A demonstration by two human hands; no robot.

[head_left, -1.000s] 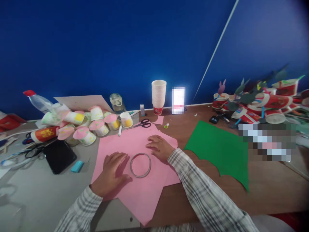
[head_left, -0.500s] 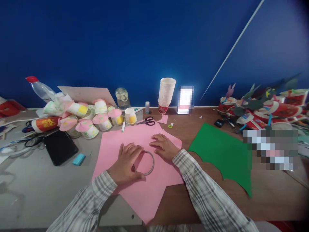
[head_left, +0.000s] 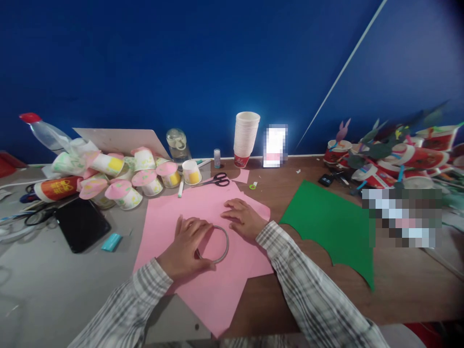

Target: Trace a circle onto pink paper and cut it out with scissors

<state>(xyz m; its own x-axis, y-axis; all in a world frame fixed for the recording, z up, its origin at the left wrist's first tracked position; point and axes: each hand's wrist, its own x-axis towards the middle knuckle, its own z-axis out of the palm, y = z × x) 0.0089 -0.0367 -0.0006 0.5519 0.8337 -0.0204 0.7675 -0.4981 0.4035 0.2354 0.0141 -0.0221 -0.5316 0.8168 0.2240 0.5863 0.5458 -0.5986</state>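
**Slid over: left hand (head_left: 186,244) now on the metal ring (head_left: 228,243)**

It was beside the ring a second ago, now thumb and fingers pinch its left rim. The ring lies flat mid-sheet on the pink paper (head_left: 210,295). The right hand (head_left: 243,218) rests flat and open on the paper just past the ring.

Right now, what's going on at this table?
A person in a checked shirt holds a thin ring down on a pink paper sheet with the left hand, covering its left side. The right hand lies flat on the sheet just beyond. Scissors and a green sheet lie nearby.
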